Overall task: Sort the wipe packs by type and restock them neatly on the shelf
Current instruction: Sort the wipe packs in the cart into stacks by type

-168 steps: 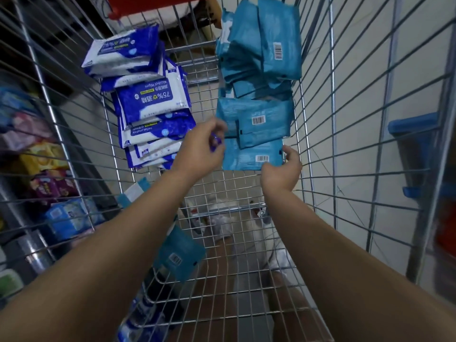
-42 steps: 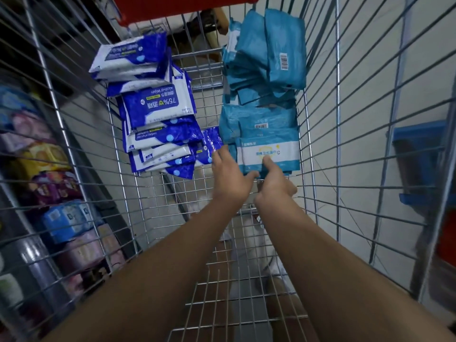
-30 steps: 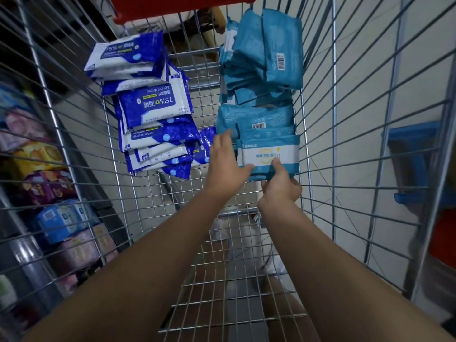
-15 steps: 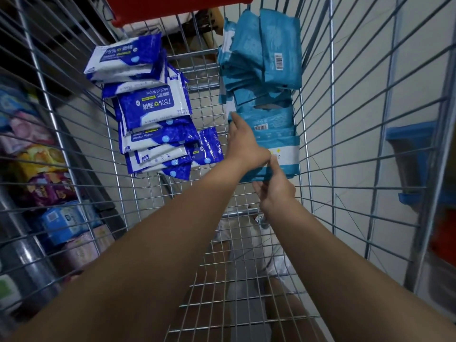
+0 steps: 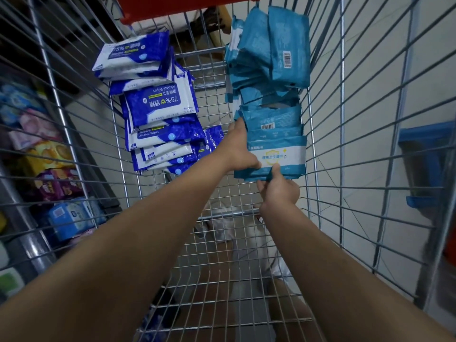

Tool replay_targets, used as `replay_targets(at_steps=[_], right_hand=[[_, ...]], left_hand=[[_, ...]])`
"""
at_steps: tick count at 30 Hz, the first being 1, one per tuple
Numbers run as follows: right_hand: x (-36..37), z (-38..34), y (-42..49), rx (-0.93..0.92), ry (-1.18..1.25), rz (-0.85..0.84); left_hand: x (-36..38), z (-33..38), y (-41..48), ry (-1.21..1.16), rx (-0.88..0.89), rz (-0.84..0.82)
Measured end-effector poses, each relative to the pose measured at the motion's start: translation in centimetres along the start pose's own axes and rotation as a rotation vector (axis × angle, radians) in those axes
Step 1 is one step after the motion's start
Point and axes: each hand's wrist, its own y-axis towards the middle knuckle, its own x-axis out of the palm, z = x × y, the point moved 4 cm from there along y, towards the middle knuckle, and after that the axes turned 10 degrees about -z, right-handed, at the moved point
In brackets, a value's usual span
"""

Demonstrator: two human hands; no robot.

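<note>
In the head view, a silver wire cart point(image 5: 341, 144) is holding two sorted rows at its far end. Dark-blue-and-white alcohol wipe packs point(image 5: 160, 104) are leaning in a stack on the left, and teal soft-plastic wipe packs point(image 5: 271, 117) are lining the right wall. The left hand point(image 5: 243, 149) is lying with straight fingers along the left flank of the teal row, pressing it square, with its thumb touching the face of the nearest teal pack with a white band point(image 5: 288, 156). The right hand point(image 5: 278, 188) is pinching that pack's near edge, thumb on top and the other fingers curling beneath, mostly hidden. Judging by the creased film, these packs are looking light, squashy and slick, so a row is likely to bow or fan out if lifted from one end. Clamping both ends between flat palms, or taking a few at a time by the broad faces, seems the safer hold. A shelf of coloured goods point(image 5: 49, 183) is standing just outside the cart on the left
</note>
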Motion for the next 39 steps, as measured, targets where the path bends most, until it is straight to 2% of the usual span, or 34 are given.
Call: replay_targets(at_steps=[3,6,10,14,16,18,21,24,27,30,34,39], right_hand=[[0.1,-0.1,-0.1,-0.011,-0.106,0.0],[0.6,0.7,-0.5,0.029,-0.141,-0.036],[2.0,2.1,-1.8,0.049,-0.196,-0.098],[4.1,3.4,-4.5,0.178,-0.225,-0.263],[5.4,3.6,-5.8,0.18,-0.303,-0.372],[6.7,3.4,-6.4,0.079,-0.432,-0.424],[9.0,2.3,-7.0,-0.115,-0.662,-0.454],[11.6,1.0,-7.7,-0.314,-0.891,-0.57],[13.8,-0.6,-8.3,-0.54,-1.101,-0.658],[15.9,-1.6,-8.3,-0.718,-1.275,-0.66],[18.3,-1.7,-7.4,-0.756,-1.346,-0.698],[20.4,-1.7,-6.2,-0.686,-1.358,-0.702]], left_hand=[[-0.9,-0.4,-1.6,0.085,0.071,0.093],[-1.2,-0.3,-3.0,0.266,0.159,0.15],[-1.8,-1.1,-4.7,0.505,0.169,0.222],[-3.3,-2.6,-7.0,0.574,0.132,0.318],[-4.2,-3.6,-8.1,0.565,0.096,0.412],[-5.2,-4.5,-9.0,0.552,0.028,0.465],[-7.0,-5.8,-9.4,0.531,-0.104,0.47],[-9.0,-7.3,-8.6,0.566,-0.192,0.454],[-10.1,-8.9,-7.4,0.52,-0.231,0.375],[-10.6,-9.3,-7.0,0.46,-0.209,0.332],[-10.9,-9.5,-6.9,0.457,-0.18,0.376],[-10.2,-9.8,-7.0,0.338,-0.143,0.436]])
